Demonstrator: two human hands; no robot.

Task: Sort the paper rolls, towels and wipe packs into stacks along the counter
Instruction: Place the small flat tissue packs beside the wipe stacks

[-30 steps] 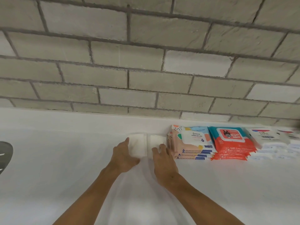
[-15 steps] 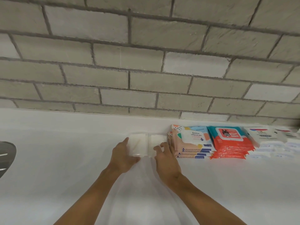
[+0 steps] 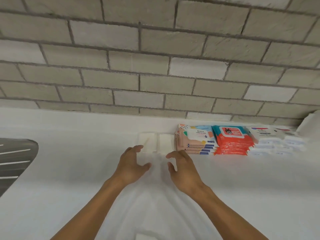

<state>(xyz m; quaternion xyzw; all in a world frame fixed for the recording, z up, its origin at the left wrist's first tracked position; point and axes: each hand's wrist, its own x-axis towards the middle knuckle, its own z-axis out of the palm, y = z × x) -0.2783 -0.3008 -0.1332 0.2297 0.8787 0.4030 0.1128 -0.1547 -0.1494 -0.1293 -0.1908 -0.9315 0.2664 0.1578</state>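
Observation:
Two small white tissue packs (image 3: 156,143) lie side by side on the white counter (image 3: 69,170), against a stack of peach wipe packs (image 3: 194,140). Right of that stand a stack of orange-and-teal wipe packs (image 3: 231,141) and stacks of white wipe packs (image 3: 275,141). My left hand (image 3: 132,166) hovers just in front of the left tissue pack, fingers spread and holding nothing. My right hand (image 3: 182,168) hovers in front of the right tissue pack, also spread and holding nothing.
A grey brick wall (image 3: 155,66) rises behind the counter. A dark sink or drain board (image 3: 15,161) shows at the left edge. Something white (image 3: 310,123) stands at the far right by the wall. A white item (image 3: 145,237) peeks in at the bottom edge.
Both hands have let go of the white tissue packs and pulled back toward me, fingers opening. The packs stay against the peach stack.

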